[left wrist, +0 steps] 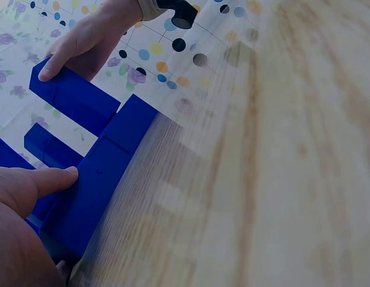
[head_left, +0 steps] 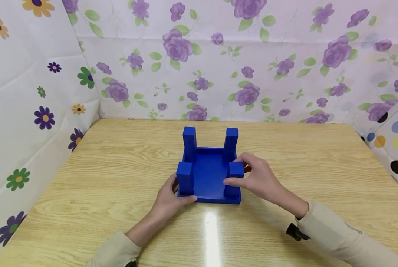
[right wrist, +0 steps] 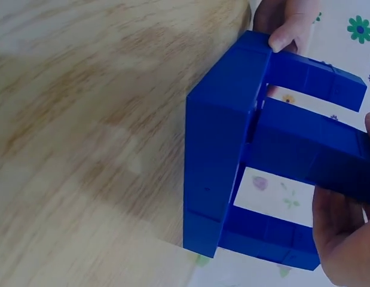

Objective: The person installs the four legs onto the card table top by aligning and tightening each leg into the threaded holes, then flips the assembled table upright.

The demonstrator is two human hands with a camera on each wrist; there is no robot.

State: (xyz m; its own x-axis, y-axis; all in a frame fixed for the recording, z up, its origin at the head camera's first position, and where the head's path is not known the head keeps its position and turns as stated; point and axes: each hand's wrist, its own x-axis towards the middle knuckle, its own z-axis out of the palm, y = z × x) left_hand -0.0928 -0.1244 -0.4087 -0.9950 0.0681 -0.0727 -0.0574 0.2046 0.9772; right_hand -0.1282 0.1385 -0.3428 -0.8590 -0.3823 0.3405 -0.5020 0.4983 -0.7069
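Observation:
A shallow blue square base [head_left: 209,178] lies on the table with its raised rim up, and a blue block-like leg stands at each corner. My left hand [head_left: 167,202] grips the near left corner, thumb on the front rim and fingers behind the left side, beside the near left leg [head_left: 184,180]. With thumb and fingers, my right hand [head_left: 262,180] pinches the upper part of the near right leg [head_left: 236,170]. In the right wrist view that leg [right wrist: 310,143] meets the base's rim [right wrist: 214,143]; I cannot tell whether it is fully seated.
The wooden table [head_left: 125,155] stretches around the blue piece on all sides. Behind it hangs a cloth with purple flowers [head_left: 178,44]; patterned cloths also line the left and right sides. A bright reflection [head_left: 212,237] shows on the near tabletop.

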